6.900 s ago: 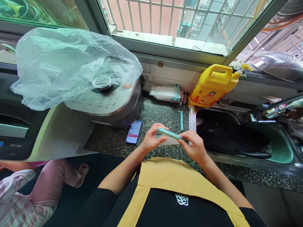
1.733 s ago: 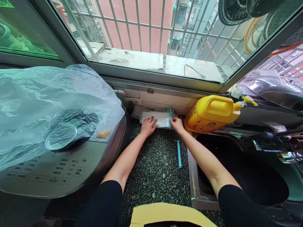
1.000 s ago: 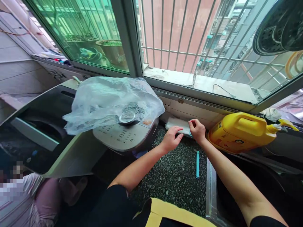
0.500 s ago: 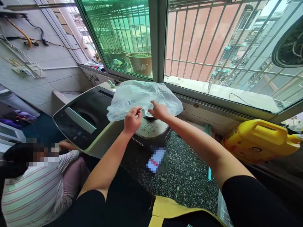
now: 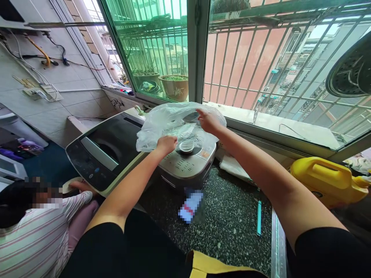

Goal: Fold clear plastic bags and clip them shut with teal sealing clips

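A crumpled clear plastic bag (image 5: 169,123) lies over the lid of a silver rice cooker (image 5: 188,170) on the speckled counter. My left hand (image 5: 165,143) is closed on the bag's near edge. Further back, my right hand (image 5: 208,121) grips the bag's far upper edge, close to the window. The cooker's round steam knob (image 5: 187,146) shows between my two hands.
A phone (image 5: 190,200) lies on the counter (image 5: 228,224) before the cooker, a teal sealing stick (image 5: 259,217) to its right. White bags (image 5: 234,168) are stacked by the wall. A yellow jug (image 5: 324,180) stands right, a washing machine (image 5: 101,154) left. A person (image 5: 37,227) sits low at left.
My hands left the stack of white bags by the wall and went up to the plastic bag on the cooker. Both now grip it, the right hand further back than before.
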The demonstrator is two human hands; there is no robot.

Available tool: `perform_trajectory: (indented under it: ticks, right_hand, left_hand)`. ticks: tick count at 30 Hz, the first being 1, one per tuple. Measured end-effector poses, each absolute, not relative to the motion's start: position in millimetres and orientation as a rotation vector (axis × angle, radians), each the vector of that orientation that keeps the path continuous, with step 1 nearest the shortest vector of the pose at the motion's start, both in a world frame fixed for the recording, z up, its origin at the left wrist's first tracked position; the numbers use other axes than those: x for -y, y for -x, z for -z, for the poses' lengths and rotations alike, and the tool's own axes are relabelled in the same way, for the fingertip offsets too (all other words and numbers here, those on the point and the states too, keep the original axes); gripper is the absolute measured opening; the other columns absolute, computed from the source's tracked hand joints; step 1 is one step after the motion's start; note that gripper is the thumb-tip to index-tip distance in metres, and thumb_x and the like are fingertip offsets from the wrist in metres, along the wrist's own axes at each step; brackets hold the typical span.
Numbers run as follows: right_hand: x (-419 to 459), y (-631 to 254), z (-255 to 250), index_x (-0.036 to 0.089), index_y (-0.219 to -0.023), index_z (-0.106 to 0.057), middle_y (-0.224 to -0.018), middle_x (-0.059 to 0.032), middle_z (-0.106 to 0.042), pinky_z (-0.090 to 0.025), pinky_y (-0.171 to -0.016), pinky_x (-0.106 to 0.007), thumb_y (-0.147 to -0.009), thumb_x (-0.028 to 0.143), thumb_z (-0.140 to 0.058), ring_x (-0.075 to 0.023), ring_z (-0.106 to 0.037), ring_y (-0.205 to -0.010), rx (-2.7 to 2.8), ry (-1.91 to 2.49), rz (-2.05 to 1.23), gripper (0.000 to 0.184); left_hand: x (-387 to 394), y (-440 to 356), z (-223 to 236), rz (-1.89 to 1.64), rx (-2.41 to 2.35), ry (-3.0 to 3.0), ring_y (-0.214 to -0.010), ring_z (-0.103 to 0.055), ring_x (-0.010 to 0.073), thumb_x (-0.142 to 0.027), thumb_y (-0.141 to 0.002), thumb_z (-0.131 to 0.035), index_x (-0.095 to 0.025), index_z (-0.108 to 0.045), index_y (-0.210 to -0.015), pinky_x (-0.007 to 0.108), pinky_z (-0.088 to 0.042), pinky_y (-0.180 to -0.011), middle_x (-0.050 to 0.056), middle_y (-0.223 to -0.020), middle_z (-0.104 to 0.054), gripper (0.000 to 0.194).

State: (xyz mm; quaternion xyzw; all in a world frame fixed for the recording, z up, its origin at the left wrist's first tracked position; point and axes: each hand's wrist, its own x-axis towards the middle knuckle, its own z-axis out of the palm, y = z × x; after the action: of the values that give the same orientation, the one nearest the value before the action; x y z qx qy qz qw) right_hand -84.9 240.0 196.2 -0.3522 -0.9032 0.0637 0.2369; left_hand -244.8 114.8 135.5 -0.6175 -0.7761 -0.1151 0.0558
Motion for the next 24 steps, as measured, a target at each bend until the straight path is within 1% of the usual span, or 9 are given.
perform_trajectory:
  ticks: [3,7,11,13,16,18,20,22,24]
  right_hand:
    - [-238,75,-194,0.024,-0.13,-0.052,-0.101,-0.0025,-0.072,-0.049,-0.083,-0.031,-0.081,0.004,-0.043,-0.0196,-0.064,-0.095,2.514,0.926,-0.194,0.054]
    - [-226,63,-182,0.023,-0.119,-0.062,-0.102,-0.0027,-0.07,-0.048,-0.081,-0.027,-0.079,0.002,-0.045,-0.0162,-0.063,-0.09,2.584,0.871,-0.271,0.048]
    - [-205,40,-166,0.02,-0.114,-0.064,-0.108,-0.0065,-0.067,-0.048,-0.084,-0.03,-0.081,0.016,-0.057,-0.0153,-0.061,-0.092,2.678,0.506,-0.355,0.034]
    - [-199,31,-163,0.02,-0.118,-0.061,-0.115,-0.0083,-0.064,-0.046,-0.092,-0.035,-0.082,0.022,-0.058,-0.0184,-0.058,-0.103,2.708,0.397,-0.289,0.036]
    - [-204,28,-169,0.02,-0.133,-0.049,-0.132,-0.0121,-0.054,-0.038,-0.101,-0.045,-0.085,0.023,-0.054,-0.0252,-0.049,-0.119,2.688,0.555,-0.102,0.048]
    - [-213,32,-177,0.02,-0.14,-0.039,-0.142,-0.0135,-0.044,-0.034,-0.103,-0.05,-0.086,0.026,-0.054,-0.0301,-0.041,-0.126,2.619,0.718,0.023,0.056]
    - [-222,37,-183,0.02,-0.142,-0.035,-0.146,-0.0143,-0.037,-0.032,-0.102,-0.052,-0.081,0.033,-0.062,-0.0348,-0.036,-0.129,2.577,0.812,0.126,0.068]
    - [-228,42,-185,0.019,-0.141,-0.036,-0.145,-0.0163,-0.037,-0.031,-0.1,-0.052,-0.072,0.039,-0.071,-0.0375,-0.036,-0.127,2.614,0.809,0.21,0.08]
    - [-230,49,-185,0.017,-0.134,-0.046,-0.135,-0.0182,-0.047,-0.033,-0.096,-0.051,-0.071,0.035,-0.072,-0.0362,-0.041,-0.119,2.679,0.754,0.29,0.07]
  left_hand:
    - [-101,226,-127,0.38,2.156,1.932,-0.078,-0.065,0.0212,-0.027,-0.089,-0.042,-0.016,-0.068,-0.084,0.028,-0.044,-0.064,0.01,-0.084,-0.071,0.029]
    - [-78,194,-112,0.554,1.65,2.066,-0.058,-0.06,0.0166,-0.029,-0.091,-0.04,-0.015,-0.065,-0.073,0.027,-0.039,-0.054,0.007,-0.062,-0.065,0.034]
    - [-66,174,-104,0.719,1.397,2.109,-0.052,-0.056,0.0139,-0.026,-0.092,-0.04,-0.016,-0.064,-0.073,0.027,-0.036,-0.051,0.004,-0.058,-0.063,0.032]
    - [-70,173,-105,0.689,1.428,2.16,-0.056,-0.057,0.0149,-0.026,-0.092,-0.041,-0.016,-0.065,-0.076,0.027,-0.039,-0.053,0.005,-0.061,-0.064,0.031]
    - [-87,184,-110,0.517,1.684,2.114,-0.068,-0.061,0.0209,-0.026,-0.089,-0.043,-0.015,-0.065,-0.075,0.032,-0.045,-0.062,0.01,-0.07,-0.066,0.028]
    - [-101,196,-116,0.461,1.83,2.019,-0.09,-0.062,0.0277,-0.024,-0.083,-0.049,-0.014,-0.065,-0.076,0.039,-0.047,-0.076,0.016,-0.091,-0.068,0.021]
    - [-112,208,-121,0.447,1.869,2.034,-0.106,-0.057,0.0305,-0.02,-0.08,-0.05,-0.013,-0.065,-0.078,0.044,-0.043,-0.092,0.018,-0.111,-0.064,0.016]
    - [-118,218,-125,0.367,1.918,2.107,-0.105,-0.059,0.028,-0.017,-0.079,-0.047,-0.014,-0.065,-0.08,0.043,-0.039,-0.099,0.015,-0.11,-0.066,0.018]
    - [-121,228,-128,0.206,2.056,2.116,-0.096,-0.063,0.0253,-0.016,-0.08,-0.044,-0.015,-0.065,-0.083,0.039,-0.043,-0.094,0.013,-0.101,-0.069,0.022]
